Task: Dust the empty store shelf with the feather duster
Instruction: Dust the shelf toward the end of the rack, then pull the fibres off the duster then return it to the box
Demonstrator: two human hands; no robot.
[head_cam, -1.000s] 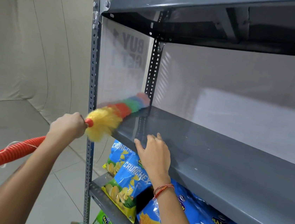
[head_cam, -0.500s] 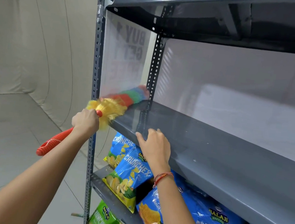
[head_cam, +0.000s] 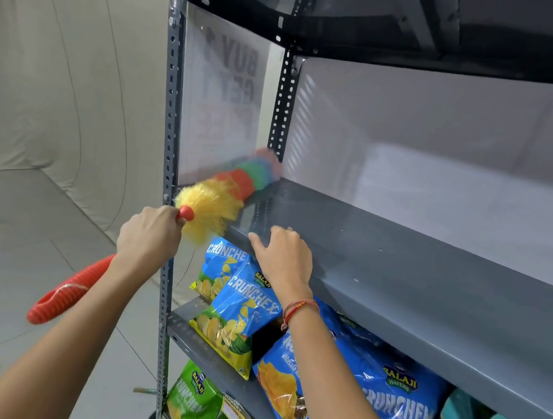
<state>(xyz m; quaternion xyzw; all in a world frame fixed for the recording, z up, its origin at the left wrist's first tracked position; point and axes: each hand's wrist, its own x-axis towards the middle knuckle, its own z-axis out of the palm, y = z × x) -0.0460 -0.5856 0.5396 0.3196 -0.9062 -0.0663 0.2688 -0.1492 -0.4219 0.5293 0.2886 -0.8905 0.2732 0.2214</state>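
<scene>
At frame centre, the duster (head_cam: 225, 193) is clenched in the left hand (head_cam: 148, 232), the right hand (head_cam: 283, 258) lies flat and released on the shelf (head_cam: 400, 258); snack bags (head_cam: 242, 312) below could be dusted on.

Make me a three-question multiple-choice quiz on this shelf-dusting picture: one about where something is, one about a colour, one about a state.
1. Where does the right hand rest?
A. on the front edge of the empty shelf
B. on a chip bag
C. on the floor

2. What colour is the feather duster handle?
A. blue
B. red-orange
C. black

3. What is the left hand doing?
A. hanging open
B. gripping the duster handle
C. holding a chip bag

Answers:
1. A, its fingers lie over the grey front lip, above the blue chip bags.
2. B, the ribbed handle behind the left hand is red-orange.
3. B, it is closed around the handle just below the yellow bristles.
</scene>
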